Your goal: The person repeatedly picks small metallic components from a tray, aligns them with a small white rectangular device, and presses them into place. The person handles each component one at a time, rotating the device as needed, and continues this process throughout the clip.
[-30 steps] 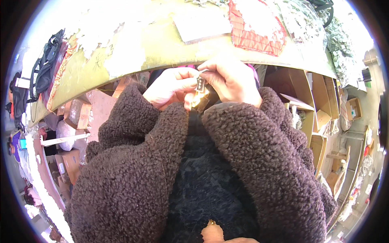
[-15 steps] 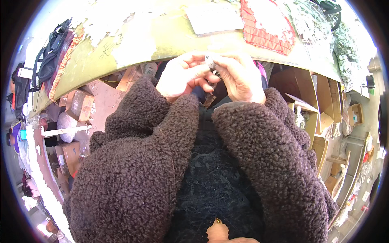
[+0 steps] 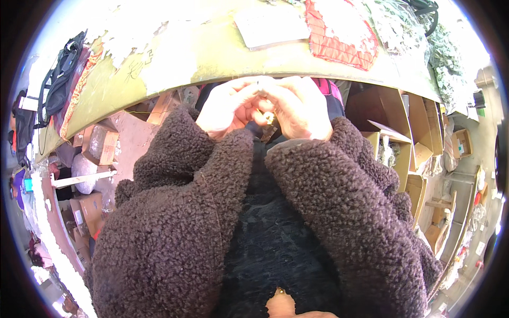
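Head view, and the bare left hand [image 3: 225, 110] and bare right hand [image 3: 303, 110] curl together, both grasping a small shiny pale-gold piece [image 3: 269, 117], apparently metal, half hidden between their fingers; probably light, stiff, maybe slippery, best pinched by its edges

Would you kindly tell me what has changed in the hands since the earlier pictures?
The left hand and right hand have come together, the fingers now covering most of the small shiny piece that showed more plainly before. Which hand grips it is hidden; nothing is visibly dropped. The red cloth and white sheet stay on the table.
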Tool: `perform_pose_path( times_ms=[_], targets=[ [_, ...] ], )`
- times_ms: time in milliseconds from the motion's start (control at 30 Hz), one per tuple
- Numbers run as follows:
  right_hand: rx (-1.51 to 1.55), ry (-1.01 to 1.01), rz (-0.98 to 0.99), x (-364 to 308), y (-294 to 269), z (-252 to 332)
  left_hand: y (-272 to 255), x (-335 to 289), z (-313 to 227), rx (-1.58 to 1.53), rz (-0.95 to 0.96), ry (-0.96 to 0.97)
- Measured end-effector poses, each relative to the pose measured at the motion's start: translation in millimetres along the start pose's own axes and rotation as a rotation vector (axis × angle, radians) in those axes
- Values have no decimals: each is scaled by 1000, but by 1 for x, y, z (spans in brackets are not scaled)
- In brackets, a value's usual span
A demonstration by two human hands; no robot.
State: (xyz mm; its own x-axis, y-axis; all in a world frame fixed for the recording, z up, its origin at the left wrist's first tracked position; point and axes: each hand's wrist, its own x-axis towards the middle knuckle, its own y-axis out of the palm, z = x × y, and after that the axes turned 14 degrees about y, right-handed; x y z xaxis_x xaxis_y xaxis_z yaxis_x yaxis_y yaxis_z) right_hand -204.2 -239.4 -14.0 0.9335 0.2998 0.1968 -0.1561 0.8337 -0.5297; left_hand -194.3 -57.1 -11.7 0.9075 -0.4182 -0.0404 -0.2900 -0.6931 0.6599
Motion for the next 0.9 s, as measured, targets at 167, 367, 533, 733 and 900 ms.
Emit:
perform_pose_path(
  times_ms=[167, 367, 533, 733, 900],
  targets=[
    [-411, -294, -298, 15, -36, -7, 0, 6, -2, -66, -86, -111],
    [-808, -153, -401, 35, -71, -50, -5, 10, 8, -81, -48, -81],
    [-827, -207, -340, 23, -64, -53, -11, 12, 10, -112, -18, -107],
    [-736, -315, -318, 17, -59, -54, -8, 16, 14, -105, -48, -166],
    [-443, -258, -343, 20, -53, -44, -6, 14, 13, -43, -1, -123]
  ],
)
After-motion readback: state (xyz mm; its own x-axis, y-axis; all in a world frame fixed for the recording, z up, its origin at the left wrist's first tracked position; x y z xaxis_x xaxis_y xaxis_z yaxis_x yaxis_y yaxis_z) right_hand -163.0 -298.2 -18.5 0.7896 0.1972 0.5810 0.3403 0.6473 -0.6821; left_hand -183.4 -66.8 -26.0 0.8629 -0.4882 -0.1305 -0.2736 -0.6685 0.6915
